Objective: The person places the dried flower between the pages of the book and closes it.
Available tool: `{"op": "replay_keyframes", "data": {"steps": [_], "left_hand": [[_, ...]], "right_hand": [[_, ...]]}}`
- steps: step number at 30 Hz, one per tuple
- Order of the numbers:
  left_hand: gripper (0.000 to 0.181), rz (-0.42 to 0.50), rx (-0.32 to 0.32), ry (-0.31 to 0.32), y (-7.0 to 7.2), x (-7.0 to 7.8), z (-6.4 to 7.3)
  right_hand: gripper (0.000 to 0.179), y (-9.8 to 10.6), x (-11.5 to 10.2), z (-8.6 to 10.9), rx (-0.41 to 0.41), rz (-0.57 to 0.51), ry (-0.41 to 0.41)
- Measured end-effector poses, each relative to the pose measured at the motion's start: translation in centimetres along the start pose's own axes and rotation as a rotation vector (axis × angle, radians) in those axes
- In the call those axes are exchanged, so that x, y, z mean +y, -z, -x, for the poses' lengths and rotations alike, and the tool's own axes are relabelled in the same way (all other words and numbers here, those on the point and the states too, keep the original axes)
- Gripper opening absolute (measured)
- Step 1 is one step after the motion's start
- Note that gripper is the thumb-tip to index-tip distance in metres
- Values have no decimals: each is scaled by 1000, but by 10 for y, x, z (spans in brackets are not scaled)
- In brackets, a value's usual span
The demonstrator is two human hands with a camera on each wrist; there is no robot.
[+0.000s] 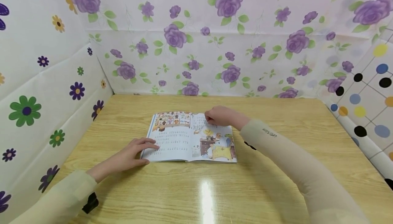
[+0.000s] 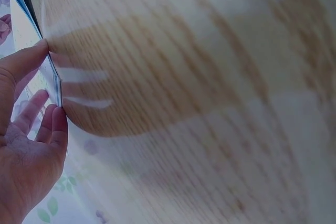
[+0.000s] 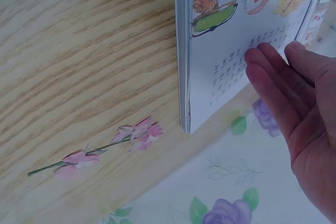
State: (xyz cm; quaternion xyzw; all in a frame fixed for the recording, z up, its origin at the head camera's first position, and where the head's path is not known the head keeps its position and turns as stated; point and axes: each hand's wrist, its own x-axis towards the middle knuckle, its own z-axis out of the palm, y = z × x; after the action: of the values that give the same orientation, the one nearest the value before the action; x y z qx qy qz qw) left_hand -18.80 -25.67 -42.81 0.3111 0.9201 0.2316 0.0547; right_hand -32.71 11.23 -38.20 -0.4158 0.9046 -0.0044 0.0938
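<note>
An open picture book (image 1: 172, 154) lies on the wooden table, its pages showing printed text and coloured drawings. My left hand (image 1: 135, 154) rests at the lower left corner of the left page, fingers spread over the paper. In the left wrist view its thumb (image 2: 37, 56) touches the book's edge. Over the top of the right page is my right hand (image 1: 219, 115), near the lines of text. The right wrist view shows its fingers (image 3: 273, 87) loosely bent, with nothing held; whether a fingertip touches the page I cannot tell.
The wooden table (image 1: 153, 193) extends around the book. Behind it hangs a sheet (image 1: 202, 60) with purple roses; flowered and dotted sheets line the sides. A pink flower sprig (image 3: 79, 160) appears on the tabletop beside the book in the right wrist view.
</note>
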Motion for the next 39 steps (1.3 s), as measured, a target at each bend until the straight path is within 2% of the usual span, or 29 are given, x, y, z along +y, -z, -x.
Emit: {"op": "replay_keyframes", "data": {"steps": [10, 17, 39], "left_hand": [[49, -18, -8, 3, 1, 4, 1], [48, -16, 3, 3, 1, 3, 1], [47, -4, -11, 33, 1, 1, 1]], "right_hand": [[16, 1, -6, -3, -8, 31, -38], [14, 1, -7, -4, 8, 60, -32], [12, -1, -5, 0, 27, 49, -18]]}}
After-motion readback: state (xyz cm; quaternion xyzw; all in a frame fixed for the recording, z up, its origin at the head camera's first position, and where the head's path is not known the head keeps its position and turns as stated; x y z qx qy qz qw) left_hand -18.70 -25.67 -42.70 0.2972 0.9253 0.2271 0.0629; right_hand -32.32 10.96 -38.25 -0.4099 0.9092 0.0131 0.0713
